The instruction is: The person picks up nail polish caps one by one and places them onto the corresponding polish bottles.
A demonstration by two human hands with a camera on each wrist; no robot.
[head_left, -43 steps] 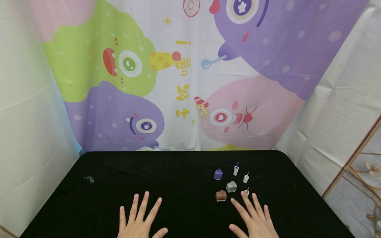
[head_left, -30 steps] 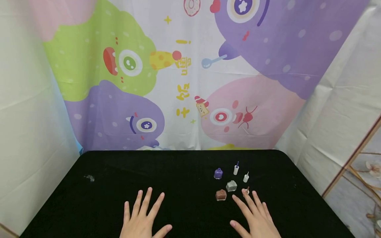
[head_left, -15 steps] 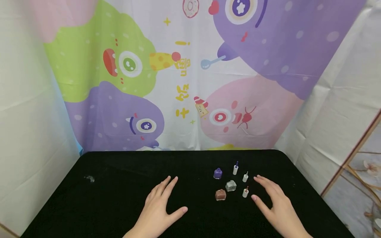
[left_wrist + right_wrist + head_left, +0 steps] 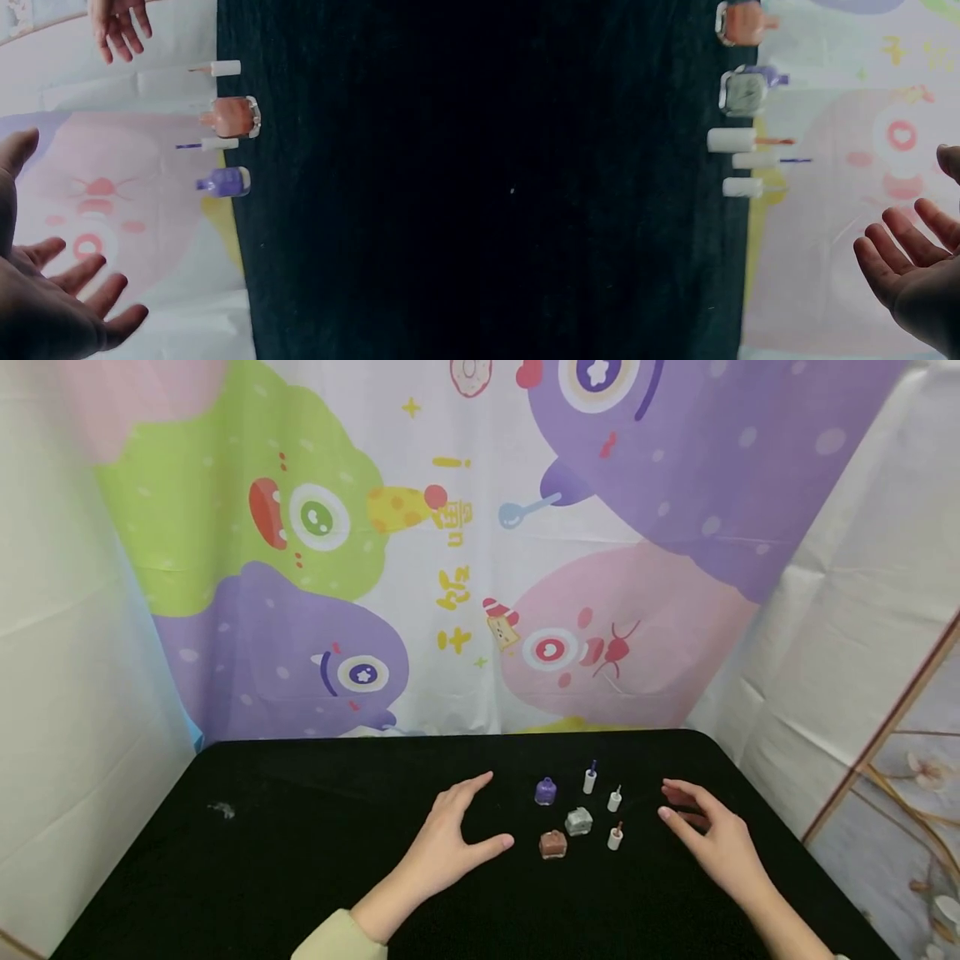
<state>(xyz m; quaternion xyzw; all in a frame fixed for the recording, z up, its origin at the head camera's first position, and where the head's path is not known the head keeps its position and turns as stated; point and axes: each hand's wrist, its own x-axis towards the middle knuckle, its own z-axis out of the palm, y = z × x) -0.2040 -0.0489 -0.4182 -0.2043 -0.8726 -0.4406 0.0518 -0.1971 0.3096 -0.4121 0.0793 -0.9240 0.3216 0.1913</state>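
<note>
Three small uncapped nail polish bottles stand on the black table: a purple bottle (image 4: 545, 792), a silver-grey bottle (image 4: 578, 822) and a brown-pink bottle (image 4: 552, 845). To their right, three white brush caps stand with brushes pointing up: one with a purple brush (image 4: 589, 779), one with a pale brush (image 4: 614, 800), one with a brown brush (image 4: 615, 837). My left hand (image 4: 455, 837) is left of the bottles, thumb and fingers spread, holding nothing. On the other side my right hand (image 4: 712, 837) has loosely bent fingers, apart from the caps and holding nothing.
The black table (image 4: 315, 852) bears a small pale smudge (image 4: 222, 810) at its left. Behind it hangs a cartoon-printed curtain (image 4: 480, 693), with white cloth at both sides. A wooden-framed panel (image 4: 892, 727) stands at the far right.
From lying spread low in view, both hands have moved forward and turned palms inward. The left has come right toward the bottles; the right has shifted right, away from the caps.
</note>
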